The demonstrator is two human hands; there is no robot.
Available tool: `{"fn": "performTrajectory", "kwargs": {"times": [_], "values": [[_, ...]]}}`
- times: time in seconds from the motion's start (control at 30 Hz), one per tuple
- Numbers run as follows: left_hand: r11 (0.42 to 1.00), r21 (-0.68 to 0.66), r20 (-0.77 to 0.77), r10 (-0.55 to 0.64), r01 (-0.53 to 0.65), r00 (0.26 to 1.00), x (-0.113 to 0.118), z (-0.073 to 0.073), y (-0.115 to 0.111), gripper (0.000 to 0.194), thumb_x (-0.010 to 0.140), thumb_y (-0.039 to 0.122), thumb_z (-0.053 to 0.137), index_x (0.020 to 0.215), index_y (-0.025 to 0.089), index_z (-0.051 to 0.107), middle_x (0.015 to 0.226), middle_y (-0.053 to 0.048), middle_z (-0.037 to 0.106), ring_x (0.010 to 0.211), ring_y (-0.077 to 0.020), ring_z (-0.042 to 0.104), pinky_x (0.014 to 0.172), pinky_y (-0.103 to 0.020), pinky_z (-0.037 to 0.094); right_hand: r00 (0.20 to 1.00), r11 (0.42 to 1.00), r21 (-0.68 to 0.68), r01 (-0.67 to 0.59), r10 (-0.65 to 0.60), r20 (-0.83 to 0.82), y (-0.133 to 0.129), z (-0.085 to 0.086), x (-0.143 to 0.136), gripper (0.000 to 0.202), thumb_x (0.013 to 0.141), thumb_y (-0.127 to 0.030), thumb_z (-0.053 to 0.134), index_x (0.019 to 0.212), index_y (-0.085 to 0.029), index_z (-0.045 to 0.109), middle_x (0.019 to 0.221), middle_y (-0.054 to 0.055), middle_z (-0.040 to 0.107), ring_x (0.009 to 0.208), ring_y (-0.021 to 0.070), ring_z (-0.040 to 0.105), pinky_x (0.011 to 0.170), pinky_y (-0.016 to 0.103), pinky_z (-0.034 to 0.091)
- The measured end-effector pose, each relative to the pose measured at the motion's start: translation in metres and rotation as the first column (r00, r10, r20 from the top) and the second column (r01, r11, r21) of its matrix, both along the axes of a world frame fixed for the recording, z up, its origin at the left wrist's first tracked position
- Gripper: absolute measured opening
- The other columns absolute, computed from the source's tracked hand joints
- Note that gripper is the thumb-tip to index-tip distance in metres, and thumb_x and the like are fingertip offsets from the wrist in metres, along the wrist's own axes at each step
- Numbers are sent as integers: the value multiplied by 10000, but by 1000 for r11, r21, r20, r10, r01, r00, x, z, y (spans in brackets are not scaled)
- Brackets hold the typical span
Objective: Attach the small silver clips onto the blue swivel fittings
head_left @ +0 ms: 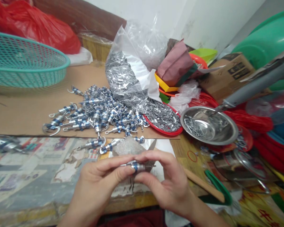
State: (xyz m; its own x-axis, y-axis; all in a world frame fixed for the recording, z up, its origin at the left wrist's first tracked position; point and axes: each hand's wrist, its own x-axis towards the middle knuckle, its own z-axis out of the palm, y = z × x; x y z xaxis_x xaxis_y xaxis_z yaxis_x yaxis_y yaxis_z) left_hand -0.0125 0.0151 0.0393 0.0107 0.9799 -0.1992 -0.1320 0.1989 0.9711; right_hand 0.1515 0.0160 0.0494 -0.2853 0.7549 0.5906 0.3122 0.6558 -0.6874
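Observation:
Near the table's front edge, a small silver and blue metal part [139,166] lies level between my two hands. My left hand [101,181] pinches its left end between thumb and fingers. Thumb and fingers of my right hand [169,183] close round its right end, where a thin tip shows. Just behind my hands is a grey block [128,146]. Beyond it spreads a pile of similar silver and blue parts [99,110] on brown cardboard [33,107].
A clear bag [123,78] of small metal pieces stands behind the pile. Right of it are a red tray [164,116] of metal clips and a steel bowl [209,126]. A turquoise basket [28,74] sits at back left, a wooden handle [203,186] at right.

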Motion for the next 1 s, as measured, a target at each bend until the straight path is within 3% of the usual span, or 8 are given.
{"fn": "performTrajectory", "kwargs": {"times": [0.13,0.37,0.5,0.63,0.77,0.87,0.93,1.0], "values": [[995,-94,162,-15,31,987,-1,-3,1,83,644,271,733,713,270,778,717,0,787,710,-181,711,648,-212,558,928,928,346,-136,-3,372,-3,5,5,216,844,-98,541,1026,-179,625,930,86,713,899,183,667,776,274,562],[981,171,-307,-40,96,951,-11,15,-2,97,680,330,672,680,323,769,825,10,782,800,-231,698,773,-290,554,922,918,383,-107,-53,384,-3,10,7,179,829,-97,561,933,-169,688,926,81,728,898,169,673,794,239,563],[969,224,-340,-26,108,940,-14,15,-4,116,686,336,656,641,326,763,819,12,780,788,-231,699,756,-283,561,975,969,246,-30,-26,220,-5,2,5,287,785,-46,588,990,-219,692,963,78,713,843,160,681,723,234,580],[995,99,-162,19,-3,987,-4,8,-10,76,648,339,717,710,321,756,747,23,775,705,-204,710,643,-242,583,998,996,92,18,-24,61,-9,0,0,230,747,-58,652,933,-173,723,867,115,708,713,152,686,616,203,576],[992,-79,98,109,-101,989,10,2,-20,470,559,332,786,1011,339,657,898,30,759,848,-212,704,703,-242,584,999,998,-46,50,-50,8,-10,6,-1,147,744,-130,687,875,-165,744,777,96,713,665,154,682,590,210,566],[992,-100,79,83,-75,993,12,-5,-20,528,645,339,728,1143,310,554,887,11,723,875,-204,688,727,-242,574,988,969,-236,-72,102,119,4,11,14,119,784,-185,653,849,-221,746,763,37,720,672,138,678,598,212,560],[993,-113,53,42,-35,998,10,-9,-17,535,688,353,693,1188,295,513,846,6,700,807,-198,688,670,-240,576,960,981,-188,56,-1,280,29,11,36,145,810,-186,610,854,-236,739,820,17,727,746,143,679,687,244,561],[993,-118,52,7,-1,999,8,-11,-14,564,694,365,689,1216,289,488,800,9,678,724,-183,675,600,-228,567,793,919,51,391,-364,489,62,5,65,239,827,-126,531,896,-243,727,926,17,721,850,159,668,784,296,541]]}}
